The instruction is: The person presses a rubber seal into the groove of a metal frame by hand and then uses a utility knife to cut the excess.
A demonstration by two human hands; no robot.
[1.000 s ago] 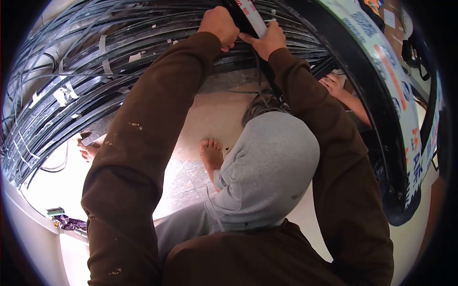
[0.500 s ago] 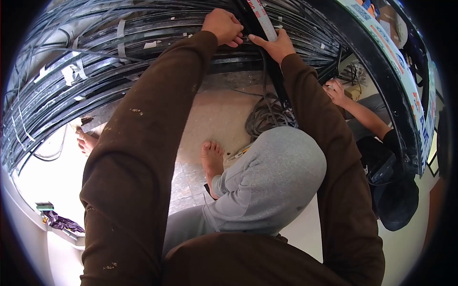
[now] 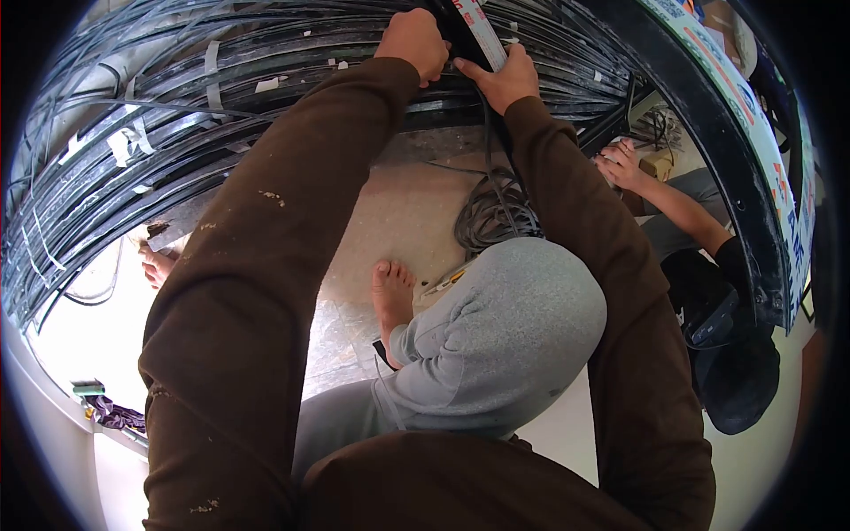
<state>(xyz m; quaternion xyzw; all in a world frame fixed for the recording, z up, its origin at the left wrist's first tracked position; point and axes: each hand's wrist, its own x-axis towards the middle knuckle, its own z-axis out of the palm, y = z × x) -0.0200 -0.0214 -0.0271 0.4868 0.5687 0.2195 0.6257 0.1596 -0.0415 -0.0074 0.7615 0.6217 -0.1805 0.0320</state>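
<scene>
My left hand (image 3: 413, 41) is curled tight around strands at the top edge of the black cable coil (image 3: 177, 133). Just beside it, my right hand (image 3: 503, 78) has thumb and fingers pressed together on the white printed strap (image 3: 481, 28) crossing the coil. Below, loose cable (image 3: 491, 217) lies on the floor, with a co-worker's hand (image 3: 620, 164) near the coil's right edge.

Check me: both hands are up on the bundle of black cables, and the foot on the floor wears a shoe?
No: the foot on the floor is bare, as the head view shows. The left hand and right hand are up on the bundle of black cables.
</scene>
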